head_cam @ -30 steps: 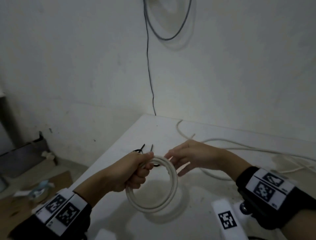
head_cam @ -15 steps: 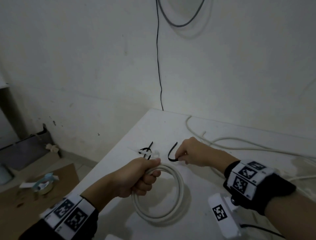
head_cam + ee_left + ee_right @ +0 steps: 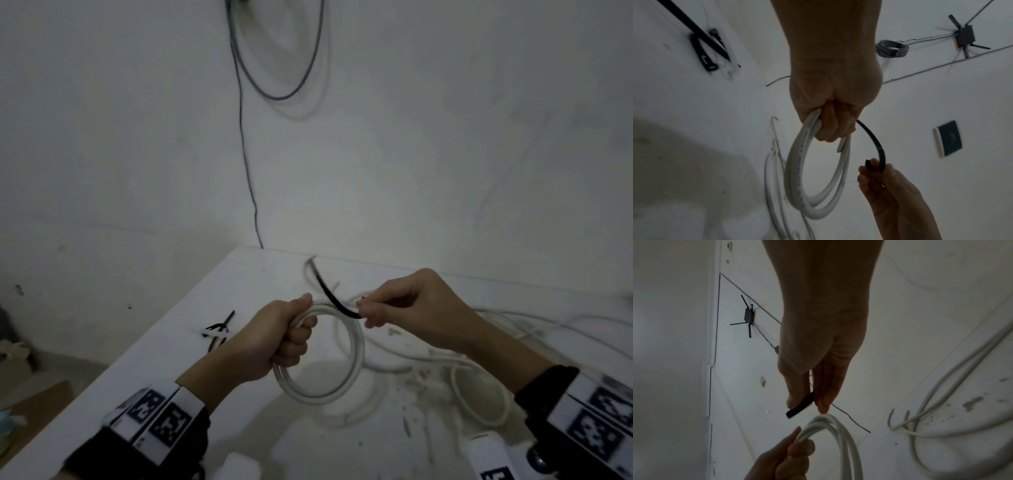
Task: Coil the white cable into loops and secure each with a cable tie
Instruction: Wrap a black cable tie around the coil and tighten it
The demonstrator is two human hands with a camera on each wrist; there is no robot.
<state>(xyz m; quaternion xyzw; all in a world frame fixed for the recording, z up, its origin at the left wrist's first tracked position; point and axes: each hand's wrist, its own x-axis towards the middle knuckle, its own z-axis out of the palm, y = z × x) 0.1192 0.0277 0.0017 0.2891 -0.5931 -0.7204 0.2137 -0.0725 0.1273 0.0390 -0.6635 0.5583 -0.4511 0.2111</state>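
Note:
My left hand [image 3: 287, 337] grips a coil of white cable [image 3: 349, 370] of a few loops, held upright above the white table [image 3: 260, 284]. The same coil [image 3: 818, 175] hangs from my fist in the left wrist view. My right hand [image 3: 394, 308] pinches a black cable tie [image 3: 334, 298] between thumb and fingers, just right of the coil's top. The tie [image 3: 875, 142] curves in an arc beside the coil, and its head end [image 3: 800, 405] pokes out between my fingertips. The rest of the white cable [image 3: 513, 315] trails loose over the table to the right.
Spare black and white cable ties [image 3: 217, 330] lie on the table left of my left hand. Another white loop [image 3: 479, 394] lies at the right front. A dark wire [image 3: 246, 154] runs down the wall behind. Cardboard [image 3: 37, 404] sits on the floor at left.
My right hand picked a black cable tie off the table and lifted it toward the top of the coil. The left hand kept its grip on the coil and raised it slightly.

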